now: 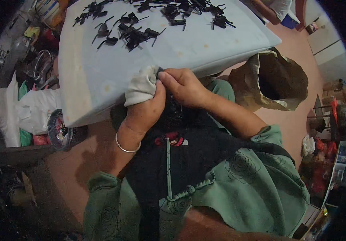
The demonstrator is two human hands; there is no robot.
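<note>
And there it was, the pale-covered table filling the upper middle, its near corner jutting toward the person. Just beyond its right edge stood the brown sack, mouth gaping wide! Across the far half of the tabletop lay the black parts, loose clusters with thin prongs poking every way. Now to the 2 hands, close together by the near edge! The right hand came in from the right, thumb and index finger pinching, the other fingers curled in. The left hand met it, thumb up alongside; a white cloth covered its other fingers, so their grip could not be told. A silver bangle circled that wrist. And smallest of all, 1 dark piece, held at the right fingertips, against the cloth!
</note>
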